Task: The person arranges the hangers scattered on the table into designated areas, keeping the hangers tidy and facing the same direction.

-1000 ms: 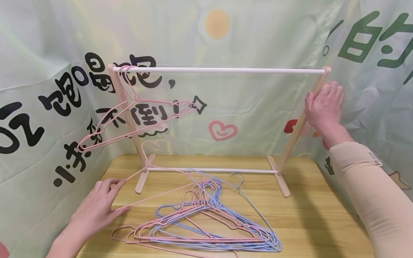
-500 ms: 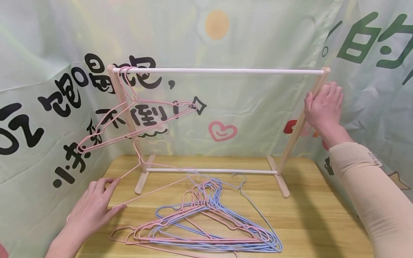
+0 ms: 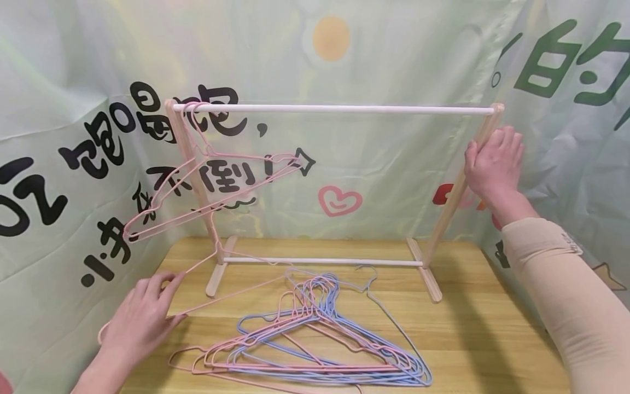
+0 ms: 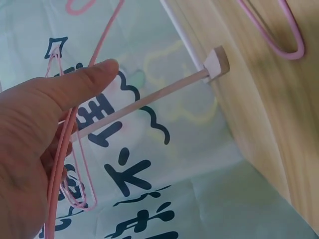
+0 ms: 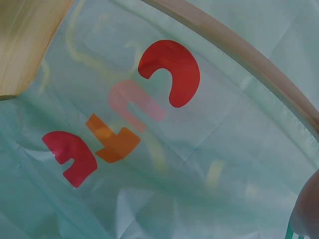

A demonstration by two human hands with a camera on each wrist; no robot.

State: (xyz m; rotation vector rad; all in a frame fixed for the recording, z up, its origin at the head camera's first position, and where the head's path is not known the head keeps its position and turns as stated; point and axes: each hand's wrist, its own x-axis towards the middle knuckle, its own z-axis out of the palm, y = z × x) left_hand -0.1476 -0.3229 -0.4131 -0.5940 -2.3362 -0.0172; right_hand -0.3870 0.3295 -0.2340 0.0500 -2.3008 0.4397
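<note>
My left hand [image 3: 140, 314] pinches a thin pink clothes hanger [image 3: 200, 262] by one end, its hook pointing up beside the rack's left upright. In the left wrist view the pink wire [image 4: 62, 149] runs between thumb and fingers. My right hand [image 3: 496, 164] holds the right wooden upright [image 3: 455, 208] of a small clothes rack, thumb on one side and fingers on the other. Two pink hangers [image 3: 241, 156] hang together at the left end of the rack's white top bar [image 3: 334, 109]. The right wrist view shows mostly curtain, with a fingertip [image 5: 306, 211] at its edge.
A tangled pile of pink and blue hangers [image 3: 320, 366] lies on the wooden table [image 3: 492, 328] before the rack. One blue hanger [image 3: 394, 323] sticks out to its right. A lower white bar [image 3: 344, 261] joins the rack's feet. Printed cloth [image 3: 394, 49] surrounds the table.
My left hand has drawn the pink hanger a little to the left, away from the pile. The hanging pink hangers have shifted slightly at their left ends. My right hand stays put.
</note>
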